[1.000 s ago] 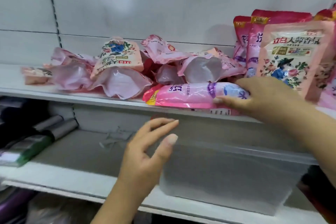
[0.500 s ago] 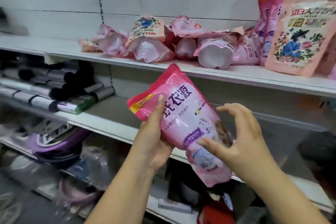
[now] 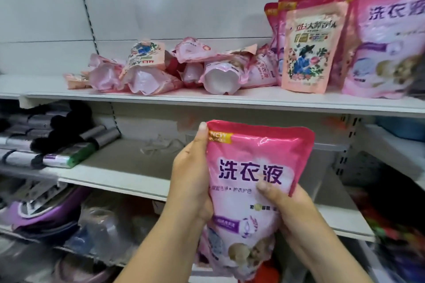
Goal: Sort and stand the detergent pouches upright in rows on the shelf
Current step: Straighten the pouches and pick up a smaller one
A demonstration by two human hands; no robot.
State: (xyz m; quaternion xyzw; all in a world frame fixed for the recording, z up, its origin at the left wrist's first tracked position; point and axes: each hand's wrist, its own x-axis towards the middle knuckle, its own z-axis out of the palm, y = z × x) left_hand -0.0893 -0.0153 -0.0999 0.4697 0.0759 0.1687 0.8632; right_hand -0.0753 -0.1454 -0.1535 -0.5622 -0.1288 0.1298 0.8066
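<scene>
White shelving fills your view, with the top shelf [image 3: 230, 99] running across at about the height of your head. You hold a pink detergent pouch [image 3: 250, 190] upright in front of you, below that shelf and clear of it, its printed face towards you. Your left hand [image 3: 190, 181] grips its left edge, thumb stretched up along the side almost to the top corner. Your right hand [image 3: 289, 209] grips the lower right side, thumb pressed flat on the front just under the large purple lettering, fingers curled behind.

On the top shelf a heap of toppled pouches [image 3: 161, 69] lies in the middle, some showing their pale bottoms. To the right of the heap a floral pouch [image 3: 308, 53] stands upright, with taller red-topped pouches [image 3: 280, 20] just behind it. At the far right a large pink pouch [image 3: 386, 41] of the same print as yours stands upright too.

On the next shelf down, at the left, lie dark rolled bags [image 3: 57, 145]. Lower shelves hold blurred goods you cannot make out.
</scene>
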